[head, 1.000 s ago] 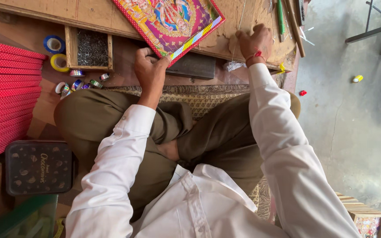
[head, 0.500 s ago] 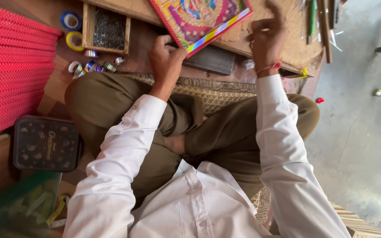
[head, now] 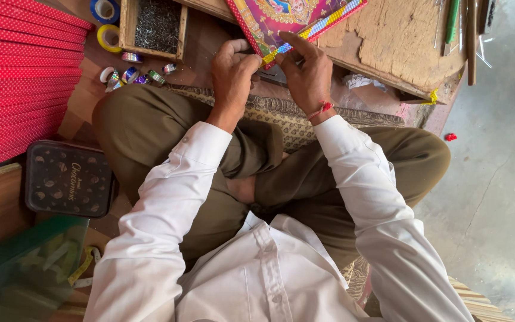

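Framed picture (head: 281,18) lies on worn bench, corner overhanging lap | left hand (head: 233,71) pinches beaded trim (head: 323,24) end at corner | right hand (head: 308,74) fingers press trim flat | best: keep strip taut, aligned to edge.

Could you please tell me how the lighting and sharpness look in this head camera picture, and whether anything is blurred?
In the head view, soft even daylight with no hard shadows; the left hand and right hand at the edge of the colourful framed picture look sharp; the green glass sheet at lower left is blurred and hazy; the grey floor is brightest, without glare.
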A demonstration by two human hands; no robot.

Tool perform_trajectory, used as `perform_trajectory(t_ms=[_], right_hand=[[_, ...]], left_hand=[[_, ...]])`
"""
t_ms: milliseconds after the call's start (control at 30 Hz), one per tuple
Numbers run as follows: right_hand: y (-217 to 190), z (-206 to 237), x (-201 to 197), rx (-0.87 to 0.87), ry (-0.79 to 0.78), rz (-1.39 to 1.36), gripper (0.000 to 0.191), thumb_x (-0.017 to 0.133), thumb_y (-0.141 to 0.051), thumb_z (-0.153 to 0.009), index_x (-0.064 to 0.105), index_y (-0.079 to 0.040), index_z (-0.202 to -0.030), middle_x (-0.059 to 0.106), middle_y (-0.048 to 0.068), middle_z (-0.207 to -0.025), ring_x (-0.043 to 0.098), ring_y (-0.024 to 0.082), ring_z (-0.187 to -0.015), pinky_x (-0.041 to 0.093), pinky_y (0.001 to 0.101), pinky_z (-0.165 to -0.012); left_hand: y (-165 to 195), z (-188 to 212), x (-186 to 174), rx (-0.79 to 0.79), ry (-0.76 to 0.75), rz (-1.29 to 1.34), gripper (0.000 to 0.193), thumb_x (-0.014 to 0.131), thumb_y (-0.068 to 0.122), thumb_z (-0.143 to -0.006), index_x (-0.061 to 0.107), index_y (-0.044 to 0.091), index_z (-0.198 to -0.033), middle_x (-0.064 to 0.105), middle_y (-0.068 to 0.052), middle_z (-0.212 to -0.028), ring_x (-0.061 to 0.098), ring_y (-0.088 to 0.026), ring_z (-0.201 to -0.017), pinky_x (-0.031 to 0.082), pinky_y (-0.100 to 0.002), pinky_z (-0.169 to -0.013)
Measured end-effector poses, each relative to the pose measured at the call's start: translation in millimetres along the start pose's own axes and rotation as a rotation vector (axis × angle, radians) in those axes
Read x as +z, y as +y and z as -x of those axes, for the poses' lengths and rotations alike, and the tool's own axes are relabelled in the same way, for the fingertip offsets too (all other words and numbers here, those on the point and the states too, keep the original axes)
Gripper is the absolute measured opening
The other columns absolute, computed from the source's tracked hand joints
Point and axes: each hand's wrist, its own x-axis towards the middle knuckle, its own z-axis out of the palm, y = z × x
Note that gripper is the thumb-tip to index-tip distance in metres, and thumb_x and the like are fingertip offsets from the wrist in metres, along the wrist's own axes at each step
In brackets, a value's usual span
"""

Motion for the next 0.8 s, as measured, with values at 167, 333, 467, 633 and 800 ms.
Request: perform_trajectory(t_ms=[167, 333, 467, 633, 800], right_hand=[[3, 2, 4, -0.03, 0.007, -0.015, 0.04, 0.08, -0.009, -0.089, 0.073, -0.01, -0.128, 0.074, 0.005, -0.082, 0.068, 0.009, -0.072, 0.056, 0.0282, -0.066], [1, 1, 3, -0.053, 0.027, 0.035, 0.041, 0.083, -0.009, -0.088, 0.074, -0.011, -0.127, 0.074, 0.006, -0.084, 0.069, 0.011, -0.071, 0.055, 0.0287, -0.065], [5, 8, 6, -0.114, 0.062, 0.081, 0.041, 0.083, -0.006, -0.087, 0.074, -0.012, -0.127, 0.069, 0.008, -0.084, 0.067, 0.014, -0.07, 0.054, 0.0301, -0.065], [35, -3, 4, 0.055, 0.122, -0.25, 0.044, 0.077, 0.001, -0.089, 0.07, -0.007, -0.132, 0.073, 0.006, -0.091, 0.065, 0.011, -0.073, 0.054, 0.0267, -0.065], [112, -57, -67, 0.131, 0.605, -0.18, 0.038, 0.068, 0.001, -0.088, 0.068, -0.001, -0.125, 0.07, 0.011, -0.093, 0.067, 0.017, -0.07, 0.058, 0.0337, -0.061]], left_hand=[[-2, -2, 0, -0.032, 0.003, 0.01, 0.032, 0.068, 0.008, -0.083, 0.064, -0.005, -0.112, 0.071, -0.005, -0.084, 0.063, -0.007, -0.065, 0.049, -0.024, -0.049], [-11, -8, -3, -0.029, -0.02, 0.049, 0.03, 0.069, 0.01, -0.083, 0.064, -0.005, -0.109, 0.072, -0.006, -0.084, 0.065, -0.009, -0.063, 0.051, -0.025, -0.051], [-15, -16, -6, -0.083, -0.075, 0.176, 0.024, 0.068, 0.01, -0.086, 0.065, -0.008, -0.102, 0.063, -0.006, -0.074, 0.06, -0.012, -0.059, 0.046, -0.027, -0.05], [-4, -18, -13, -0.2, -0.078, 0.254, 0.026, 0.069, 0.021, -0.087, 0.068, 0.0, -0.101, 0.065, -0.006, -0.07, 0.06, -0.013, -0.052, 0.041, -0.027, -0.043], [4, -12, -12, -0.286, 0.002, 0.118, 0.033, 0.071, 0.034, -0.09, 0.07, 0.003, -0.099, 0.063, -0.004, -0.062, 0.055, -0.011, -0.045, 0.037, -0.026, -0.038]])
